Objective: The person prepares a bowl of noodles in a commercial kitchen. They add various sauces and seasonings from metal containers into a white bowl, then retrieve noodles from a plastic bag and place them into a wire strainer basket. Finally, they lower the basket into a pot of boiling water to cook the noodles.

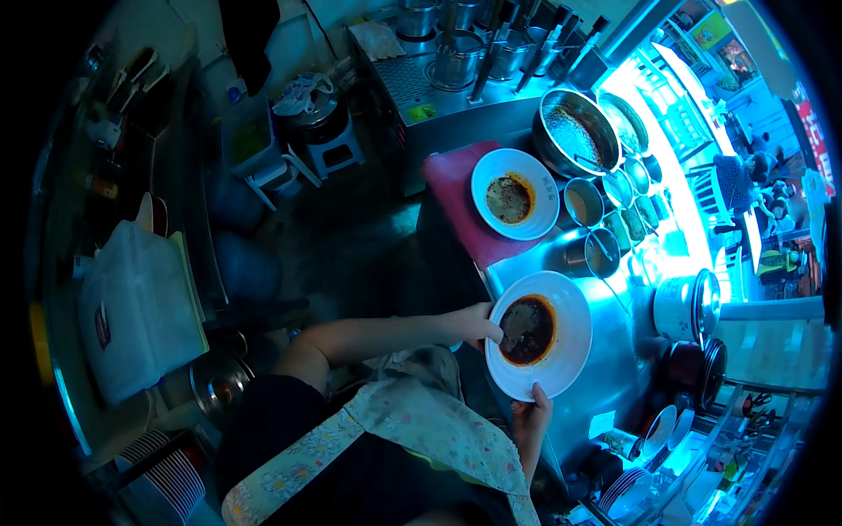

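Between my two hands is a white bowl (571,342), held over the edge of a steel counter (605,394). A dark sauce with reddish oil (528,329) lies in its bottom. My left hand (480,323) grips the left rim, thumb over the inner side. At the near rim, my right hand (534,413) holds on with its thumb up and its fingers partly hidden below. Beyond, a second white bowl (483,197) with brownish sauce and orange oil stands on a red cloth (454,172).
A large steel pot (543,131), a steel cup (582,253) with a spoon and several small containers line the counter. Behind them is a noodle cooker (421,82) with long-handled strainers. A lidded white pot (674,306) stands at right. A plastic bin (141,302) is at left.
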`<act>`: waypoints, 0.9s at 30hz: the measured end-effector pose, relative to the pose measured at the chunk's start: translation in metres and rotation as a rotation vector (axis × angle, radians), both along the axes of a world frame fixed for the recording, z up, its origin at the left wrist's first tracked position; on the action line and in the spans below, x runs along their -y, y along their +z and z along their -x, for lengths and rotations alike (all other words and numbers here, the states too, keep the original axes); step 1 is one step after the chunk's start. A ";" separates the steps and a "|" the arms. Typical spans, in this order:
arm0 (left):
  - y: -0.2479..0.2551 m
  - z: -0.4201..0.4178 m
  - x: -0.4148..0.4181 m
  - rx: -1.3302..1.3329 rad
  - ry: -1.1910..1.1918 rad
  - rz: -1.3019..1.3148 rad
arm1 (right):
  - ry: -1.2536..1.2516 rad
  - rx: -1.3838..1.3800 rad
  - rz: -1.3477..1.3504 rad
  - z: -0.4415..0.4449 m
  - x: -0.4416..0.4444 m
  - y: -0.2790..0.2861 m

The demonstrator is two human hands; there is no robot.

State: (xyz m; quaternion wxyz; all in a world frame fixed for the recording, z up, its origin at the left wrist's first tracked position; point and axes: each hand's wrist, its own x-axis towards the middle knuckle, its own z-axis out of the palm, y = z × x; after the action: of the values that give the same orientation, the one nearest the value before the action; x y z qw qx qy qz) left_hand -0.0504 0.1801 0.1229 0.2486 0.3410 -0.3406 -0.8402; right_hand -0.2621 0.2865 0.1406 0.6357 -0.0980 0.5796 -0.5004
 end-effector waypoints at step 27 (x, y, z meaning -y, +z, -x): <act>0.014 -0.127 0.215 0.074 0.839 -0.259 | 0.295 -0.754 0.372 0.070 0.540 -0.067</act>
State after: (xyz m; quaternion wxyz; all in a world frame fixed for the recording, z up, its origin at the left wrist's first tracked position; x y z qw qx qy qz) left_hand 0.0762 -0.0349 0.1366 0.5113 0.5078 -0.0732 -0.6895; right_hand -0.3317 -0.2530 0.0732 0.4161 -0.4680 0.6508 -0.4293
